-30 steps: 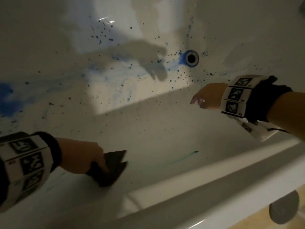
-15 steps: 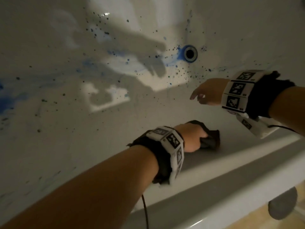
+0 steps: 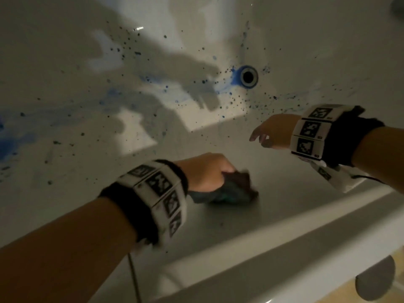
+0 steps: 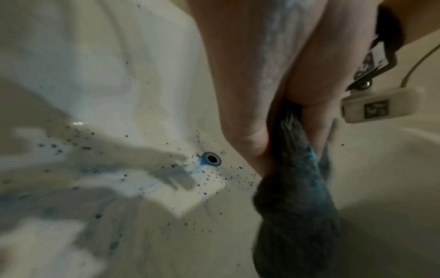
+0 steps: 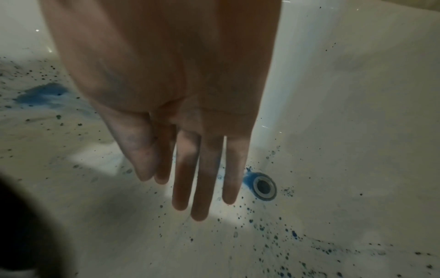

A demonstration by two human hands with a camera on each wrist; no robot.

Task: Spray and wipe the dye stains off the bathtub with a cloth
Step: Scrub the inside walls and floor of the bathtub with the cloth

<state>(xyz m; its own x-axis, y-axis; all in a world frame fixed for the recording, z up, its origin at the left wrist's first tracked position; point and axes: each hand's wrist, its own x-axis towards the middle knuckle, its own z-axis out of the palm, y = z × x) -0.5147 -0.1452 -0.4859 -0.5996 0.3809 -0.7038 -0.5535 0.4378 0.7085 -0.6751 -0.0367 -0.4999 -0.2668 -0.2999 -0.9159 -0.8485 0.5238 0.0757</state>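
My left hand grips a dark grey cloth with teal dye on it and presses it on the near inner wall of the white bathtub. In the left wrist view the cloth hangs out from between my curled fingers. My right hand hovers over the tub floor to the right, fingers straight, holding nothing. Blue dye stains and dark specks spread across the tub floor. A blue smear lies beside the drain.
The tub's white rim runs diagonally along the bottom right. A round grey object sits outside the tub at the lower right. Shadows of my arms fall on the tub floor. No spray bottle is in view.
My left hand swept the cloth from the far left along the near wall to the middle, over the green streak, then drew back a little leftward. The right hand stayed hovering.
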